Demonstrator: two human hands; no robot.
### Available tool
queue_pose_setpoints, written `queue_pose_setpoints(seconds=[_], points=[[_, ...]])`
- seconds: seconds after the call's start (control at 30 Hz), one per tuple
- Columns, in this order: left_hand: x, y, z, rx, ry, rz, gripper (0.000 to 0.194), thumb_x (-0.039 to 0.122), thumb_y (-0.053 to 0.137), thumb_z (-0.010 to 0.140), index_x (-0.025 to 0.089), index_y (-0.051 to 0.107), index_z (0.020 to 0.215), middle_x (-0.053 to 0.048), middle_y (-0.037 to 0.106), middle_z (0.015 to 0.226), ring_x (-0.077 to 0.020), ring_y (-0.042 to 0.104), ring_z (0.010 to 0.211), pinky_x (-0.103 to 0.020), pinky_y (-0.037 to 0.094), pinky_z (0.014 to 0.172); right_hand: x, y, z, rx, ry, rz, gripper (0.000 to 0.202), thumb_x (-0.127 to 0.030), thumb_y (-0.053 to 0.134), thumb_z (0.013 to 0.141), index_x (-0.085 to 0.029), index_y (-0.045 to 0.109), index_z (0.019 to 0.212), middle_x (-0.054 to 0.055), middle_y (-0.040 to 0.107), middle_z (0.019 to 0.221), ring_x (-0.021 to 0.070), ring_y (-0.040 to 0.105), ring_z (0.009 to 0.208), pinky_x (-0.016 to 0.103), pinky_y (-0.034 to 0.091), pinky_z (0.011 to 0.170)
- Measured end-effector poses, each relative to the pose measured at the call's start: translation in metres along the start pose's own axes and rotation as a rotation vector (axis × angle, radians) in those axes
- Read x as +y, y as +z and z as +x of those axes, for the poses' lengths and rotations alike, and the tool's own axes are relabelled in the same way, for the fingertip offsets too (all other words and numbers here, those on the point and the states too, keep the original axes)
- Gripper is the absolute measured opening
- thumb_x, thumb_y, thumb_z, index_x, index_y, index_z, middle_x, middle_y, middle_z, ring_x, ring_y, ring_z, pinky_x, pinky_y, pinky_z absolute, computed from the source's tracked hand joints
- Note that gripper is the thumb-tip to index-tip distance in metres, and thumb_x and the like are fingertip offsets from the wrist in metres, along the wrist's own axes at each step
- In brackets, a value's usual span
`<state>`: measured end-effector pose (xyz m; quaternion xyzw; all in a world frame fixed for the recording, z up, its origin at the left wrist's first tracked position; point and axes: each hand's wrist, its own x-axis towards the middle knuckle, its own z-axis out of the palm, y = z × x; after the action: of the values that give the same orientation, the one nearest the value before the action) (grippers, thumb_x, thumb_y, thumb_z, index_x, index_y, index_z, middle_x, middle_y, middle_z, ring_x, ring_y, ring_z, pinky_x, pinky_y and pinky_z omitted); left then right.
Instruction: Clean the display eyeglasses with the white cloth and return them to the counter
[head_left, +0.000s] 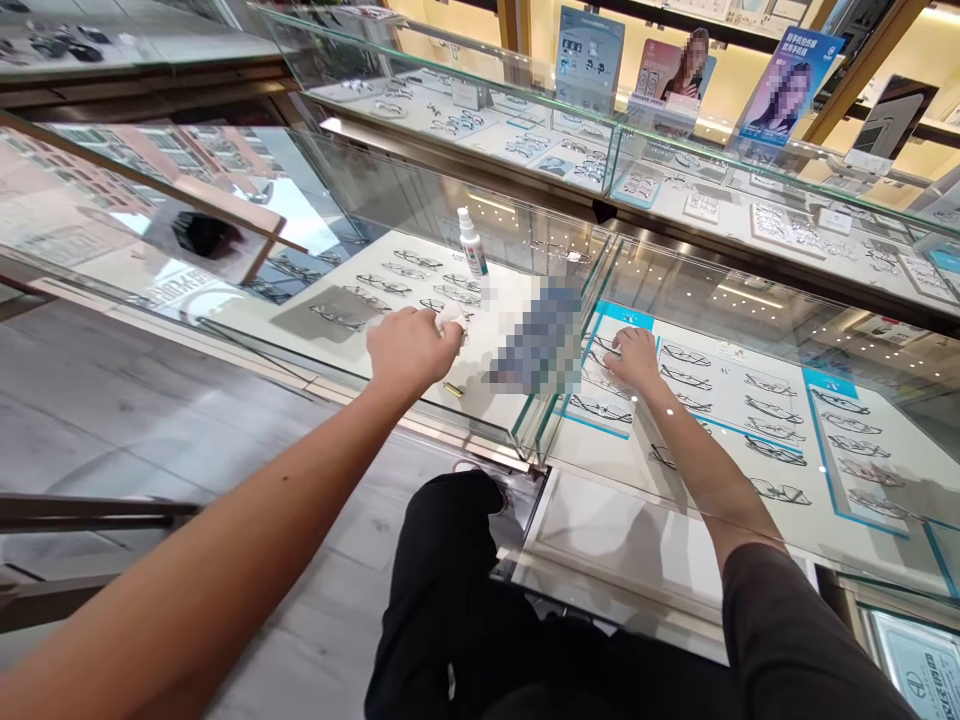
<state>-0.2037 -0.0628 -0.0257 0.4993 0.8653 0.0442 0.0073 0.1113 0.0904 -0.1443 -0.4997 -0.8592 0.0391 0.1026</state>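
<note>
White wad point(452, 326), tissue or cloth, sat pinched in left hand point(409, 345), fingers curled nearly closed, above glass counter point(480, 420). Looked light, limp; bunched middle was best grip. Right hand point(636, 360) half-curled, contents unclear.

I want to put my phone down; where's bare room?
The white panel between the right display case and black trousers shows only shadows. A smaller patch lies between the left hand and the pixelated area. Crowded: the eyeglass rows around the right hand.
</note>
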Motion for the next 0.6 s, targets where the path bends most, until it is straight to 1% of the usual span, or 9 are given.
queue_pose_setpoints(seconds=[0.07,0.1,0.17,0.3,0.37,0.43,0.5,0.53,0.6], points=[[-0.001,0.002,0.003,-0.003,0.009,-0.004,0.045,0.036,0.036,0.094,0.012,0.073,0.1,-0.025,0.071,0.112,-0.0411,0.066,0.109,-0.045,0.046,0.08,-0.019,-0.002,-0.009,0.104,-0.027,0.038,0.018,-0.022,0.053,0.095,-0.016,0.069,0.101,0.016,0.072,0.11,0.0325,0.057,0.11,0.046,0.039,0.1],[-0.001,0.004,0.004,-0.002,0.013,-0.007,0.045,0.036,0.035,0.095,0.012,0.074,0.101,-0.026,0.071,0.113,-0.0417,0.066,0.11,-0.046,0.046,0.08,-0.031,-0.002,-0.016,0.125,-0.044,0.064,0.018,-0.02,0.05,0.096,-0.016,0.067,0.099,0.016,0.071,0.106,0.0315,0.056,0.106,0.044,0.039,0.095],[-0.001,0.006,0.006,-0.001,0.025,-0.015,0.046,0.035,0.035,0.096,0.011,0.074,0.103,-0.027,0.071,0.115,-0.0428,0.065,0.112,-0.047,0.046,0.081,-0.056,0.0,-0.033,0.088,-0.086,0.122,0.02,-0.017,0.046,0.099,-0.016,0.066,0.097,0.015,0.069,0.102,0.0295,0.056,0.102,0.041,0.037,0.091],[0.002,0.008,0.007,0.011,0.037,-0.024,0.047,0.034,0.036,0.096,0.01,0.074,0.106,-0.027,0.071,0.116,-0.0426,0.066,0.113,-0.046,0.046,0.082,-0.097,0.005,-0.074,-0.067,-0.176,0.185,0.017,-0.015,0.051,0.097,-0.019,0.064,0.086,0.01,0.068,0.091,0.0242,0.056,0.092,0.036,0.038,0.084],[0.004,0.008,0.006,0.033,0.034,-0.023,0.048,0.034,0.036,0.095,0.009,0.075,0.107,-0.026,0.071,0.115,-0.0416,0.067,0.112,-0.046,0.046,0.083,-0.109,0.003,-0.096,-0.16,-0.187,0.211,0.015,-0.014,0.056,0.094,-0.019,0.063,0.081,0.008,0.068,0.087,0.0213,0.057,0.087,0.032,0.038,0.079],[0.007,0.008,0.005,0.055,0.031,-0.024,0.048,0.034,0.036,0.095,0.009,0.075,0.108,-0.025,0.072,0.115,-0.0406,0.067,0.11,-0.046,0.047,0.085,-0.118,-0.003,-0.12,-0.261,-0.178,0.239,0.014,-0.015,0.061,0.091,-0.02,0.062,0.078,0.004,0.068,0.083,0.0181,0.057,0.08,0.03,0.036,0.072],[0.01,0.007,0.004,0.066,0.031,-0.031,0.048,0.033,0.036,0.096,0.008,0.075,0.109,-0.025,0.072,0.116,-0.0401,0.068,0.11,-0.046,0.047,0.086,-0.125,-0.016,-0.147,-0.362,-0.172,0.278,0.016,-0.021,0.065,0.092,-0.021,0.063,0.076,0.0,0.068,0.078,0.0148,0.056,0.073,0.027,0.034,0.065],[0.011,0.008,0.003,0.068,0.033,-0.037,0.048,0.033,0.036,0.096,0.008,0.075,0.109,-0.026,0.072,0.117,-0.0401,0.068,0.111,-0.046,0.047,0.087,-0.129,-0.026,-0.16,-0.422,-0.175,0.309,0.017,-0.026,0.067,0.092,-0.021,0.063,0.076,-0.002,0.067,0.076,0.0134,0.056,0.07,0.026,0.034,0.064],[0.012,0.009,0.003,0.068,0.038,-0.048,0.048,0.032,0.036,0.096,0.007,0.074,0.111,-0.026,0.072,0.118,-0.0405,0.067,0.111,-0.046,0.047,0.088,-0.139,-0.054,-0.18,-0.585,-0.181,0.405,0.02,-0.034,0.069,0.094,-0.022,0.066,0.079,-0.005,0.066,0.074,0.0117,0.054,0.067,0.024,0.033,0.062]])
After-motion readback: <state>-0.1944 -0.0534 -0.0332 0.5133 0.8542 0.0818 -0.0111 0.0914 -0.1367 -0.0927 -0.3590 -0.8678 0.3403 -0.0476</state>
